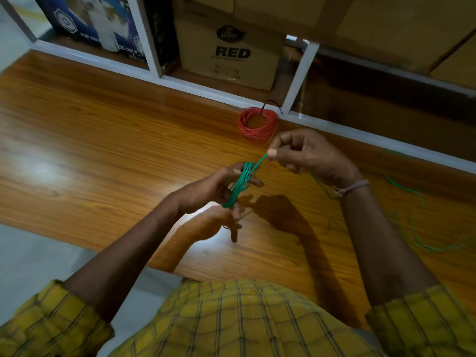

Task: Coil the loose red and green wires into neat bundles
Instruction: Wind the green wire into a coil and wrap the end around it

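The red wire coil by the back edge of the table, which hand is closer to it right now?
Right. The right hand sits just in front of the red coil, nearly touching it in the view. The left hand is farther toward the person, wrapped in green wire.

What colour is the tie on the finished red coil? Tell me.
Black tie on the red coil, head view.

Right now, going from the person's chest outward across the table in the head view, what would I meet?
Yellow checked shirt → left hand wrapped in green wire loops → right hand pinching the green strand → red wire coil → cardboard box marked RED.
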The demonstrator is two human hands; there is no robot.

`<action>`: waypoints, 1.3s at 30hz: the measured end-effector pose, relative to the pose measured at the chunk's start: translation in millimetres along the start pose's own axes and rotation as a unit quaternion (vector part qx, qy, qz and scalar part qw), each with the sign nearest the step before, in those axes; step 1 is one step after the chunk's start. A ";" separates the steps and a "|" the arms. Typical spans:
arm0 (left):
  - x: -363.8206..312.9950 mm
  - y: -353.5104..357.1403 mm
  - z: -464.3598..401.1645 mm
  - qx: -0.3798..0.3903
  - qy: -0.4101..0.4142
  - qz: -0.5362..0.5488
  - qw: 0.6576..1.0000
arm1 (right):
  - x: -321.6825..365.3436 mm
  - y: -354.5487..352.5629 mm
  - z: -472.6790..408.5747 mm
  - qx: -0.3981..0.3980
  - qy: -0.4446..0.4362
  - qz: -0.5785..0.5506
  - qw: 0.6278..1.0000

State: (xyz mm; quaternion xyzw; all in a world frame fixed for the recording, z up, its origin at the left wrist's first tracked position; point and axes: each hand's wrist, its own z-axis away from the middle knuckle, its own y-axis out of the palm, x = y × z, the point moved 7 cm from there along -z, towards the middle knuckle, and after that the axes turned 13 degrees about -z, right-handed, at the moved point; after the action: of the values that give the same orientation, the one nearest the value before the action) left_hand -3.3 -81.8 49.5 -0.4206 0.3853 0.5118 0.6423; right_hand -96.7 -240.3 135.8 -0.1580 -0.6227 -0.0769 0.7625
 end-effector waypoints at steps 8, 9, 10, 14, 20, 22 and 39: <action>-41.0 -5.9 10.9 0.085 0.138 0.252 0.954 | -56.8 6.4 -19.8 -0.110 -0.016 -0.028 0.993; -43.1 -8.4 10.9 0.087 0.148 0.282 0.944 | -64.8 11.9 -16.8 -0.116 0.000 -0.032 0.993; -42.0 -10.2 9.7 0.079 0.150 0.308 0.936 | -71.1 19.3 -12.1 -0.115 0.015 -0.038 0.992; -34.2 -29.7 1.7 0.041 0.169 0.369 0.913 | -93.9 55.5 11.2 -0.072 0.063 -0.046 0.994; -7.9 -34.9 -15.9 -0.057 0.103 0.371 0.921 | -96.6 88.0 36.7 0.031 0.128 -0.020 0.991; 1.0 -36.5 -19.9 -0.111 0.065 0.324 0.937 | -86.9 93.1 41.6 0.080 0.130 0.011 0.988; -19.6 -8.5 -13.7 -0.029 0.022 -0.034 0.999 | -20.6 18.5 28.4 0.120 0.099 -0.143 0.977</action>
State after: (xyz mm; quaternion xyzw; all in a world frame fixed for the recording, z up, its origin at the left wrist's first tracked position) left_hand 0.7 -102.2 64.1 -0.4632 0.3700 0.4910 0.6383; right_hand -121.6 -215.0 118.0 0.0338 -0.5647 -0.1246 0.8151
